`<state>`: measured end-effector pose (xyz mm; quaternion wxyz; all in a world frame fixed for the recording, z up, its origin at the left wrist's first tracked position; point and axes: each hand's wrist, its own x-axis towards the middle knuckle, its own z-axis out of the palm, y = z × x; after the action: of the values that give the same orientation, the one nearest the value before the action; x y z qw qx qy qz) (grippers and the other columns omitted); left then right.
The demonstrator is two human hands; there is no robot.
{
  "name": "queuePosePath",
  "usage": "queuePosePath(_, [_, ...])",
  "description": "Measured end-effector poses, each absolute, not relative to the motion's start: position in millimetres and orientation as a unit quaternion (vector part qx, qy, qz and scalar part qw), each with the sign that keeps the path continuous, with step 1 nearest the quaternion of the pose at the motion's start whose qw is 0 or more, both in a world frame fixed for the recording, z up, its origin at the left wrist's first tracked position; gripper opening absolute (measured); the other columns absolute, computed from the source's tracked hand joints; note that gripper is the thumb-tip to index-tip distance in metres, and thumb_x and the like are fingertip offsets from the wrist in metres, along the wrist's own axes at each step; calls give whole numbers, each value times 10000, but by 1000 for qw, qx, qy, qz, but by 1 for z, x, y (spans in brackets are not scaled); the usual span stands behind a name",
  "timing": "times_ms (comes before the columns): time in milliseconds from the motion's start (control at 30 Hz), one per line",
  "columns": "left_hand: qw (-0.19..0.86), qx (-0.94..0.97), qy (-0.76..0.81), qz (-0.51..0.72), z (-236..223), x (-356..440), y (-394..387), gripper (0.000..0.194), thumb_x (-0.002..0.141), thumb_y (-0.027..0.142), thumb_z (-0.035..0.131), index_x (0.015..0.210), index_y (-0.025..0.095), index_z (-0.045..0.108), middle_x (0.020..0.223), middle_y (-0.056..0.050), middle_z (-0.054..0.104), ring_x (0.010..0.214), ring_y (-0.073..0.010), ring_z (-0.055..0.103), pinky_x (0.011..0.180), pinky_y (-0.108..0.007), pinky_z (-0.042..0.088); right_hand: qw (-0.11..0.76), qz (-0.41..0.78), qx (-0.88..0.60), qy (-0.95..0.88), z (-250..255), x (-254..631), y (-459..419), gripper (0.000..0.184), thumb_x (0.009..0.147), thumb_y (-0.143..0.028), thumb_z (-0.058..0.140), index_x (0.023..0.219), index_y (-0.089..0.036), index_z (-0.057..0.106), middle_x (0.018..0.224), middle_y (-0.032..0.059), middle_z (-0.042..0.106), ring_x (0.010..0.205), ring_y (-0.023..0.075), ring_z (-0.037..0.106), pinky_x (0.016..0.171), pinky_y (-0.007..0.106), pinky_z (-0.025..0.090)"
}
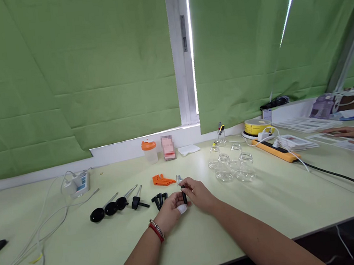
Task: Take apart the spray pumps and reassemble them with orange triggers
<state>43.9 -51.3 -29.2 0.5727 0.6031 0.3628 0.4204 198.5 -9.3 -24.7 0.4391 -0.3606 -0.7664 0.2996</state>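
Tbl [83,260]: blurred lbl [168,147]; LH [170,211], RH [200,193] hold blk pc [184,197]

1. wearing a slim red band [156,232] around the wrist of the left hand [170,210].
2. pairing it with a thin, curved, silver-toned bangle [157,227], just beside on the hand side.
3. showing a small white covering [181,209] at the left thumb.
4. leaving both forearms [250,230] bare.

Green blinds [72,67], orange-lidded cup [150,154] beside a pink box [167,148], purple bottle [321,107], orange power strip [277,151]
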Motion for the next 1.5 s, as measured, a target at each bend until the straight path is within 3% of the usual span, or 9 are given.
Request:
queuePosePath(133, [457,623,449,449,-34,36,-48,357,716,174,620,1055,167,509,1082,-111,578,1001,-205,586,902,-376,441,436,318,-396,-743,-34,198,-2,119,806,-248,486,896,-204,549,688,-19,554,582,122,488,569,246,404])
queuePosePath(300, [169,675,518,497,-33,13,-40,216,750,144,488,953,190,546,1118,-100,567,1105,-220,515,994,-407,367,391,308,-449,-742,-41,192,4,139,767,-301,550,848,-197,595,615,-26,527,539,121,454,549,250,388])
queuePosePath(433, [67,703,576,412,-28,4,-37,252,777,215,469,1007,184,568,1232,-119,520,1187,-251,460,1024,-430,328,367,278,-462,-759,-42,178,7,109,779,-279,551,783,-190,615,621,-6,554,553,127,478,549,253,384])
queuePosePath(533, [29,738,603,302,-29,3,-37,401,787,306,491,1164,172,527,1300,-136,491,1267,-280,374,1085,-492,169,366,252,-467,-765,-42,163,11,72,751,-212,579,695,-179,611,638,11,570,577,131,495,563,257,381])
queuePosePath(767, [61,765,623,151,-36,1,-37,574,867,391,328,1393,162,309,1479,-138,251,1365,-293,182,1080,-523,92,375,252,-480,-752,-42,134,20,156,744,-155,548,591,-183,562,645,39,581,628,165,528,603,295,406])
queuePosePath(1100, [87,783,598,148,-39,6,-35,616,851,472,360,1391,179,324,1462,-134,296,1335,-346,226,1047,-550,130,380,350,-435,-738,-51,145,16,205,794,-107,396,785,-213,571,654,3,595,600,146,567,615,300,458])
queuePosePath(1233, [141,769,584,219,-40,4,-33,669,777,391,500,1378,153,328,1429,-159,345,1323,-336,265,1062,-510,157,395,235,-440,-771,-46,145,6,237,775,-76,391,842,-193,585,911,62,599,831,179,571,758,339,452])
queuePosePath(1333, [228,713,579,324,-40,-2,-29,711,725,286,546,1373,127,299,1410,-172,363,1308,-302,311,1063,-447,234,376,187,-441,-793,-41,145,-1,277,804,-76,350,907,-179,586,976,75,575,835,177,557,745,330,451])
queuePosePath(1500, [297,588,559,503,-35,-9,-25,439,824,304,433,1225,128,411,1304,-166,469,1228,-246,426,1038,-405,309,353,94,-430,-826,-35,141,-14,246,864,-149,356,925,-174,593,1004,87,580,962,211,511,869,387,397])
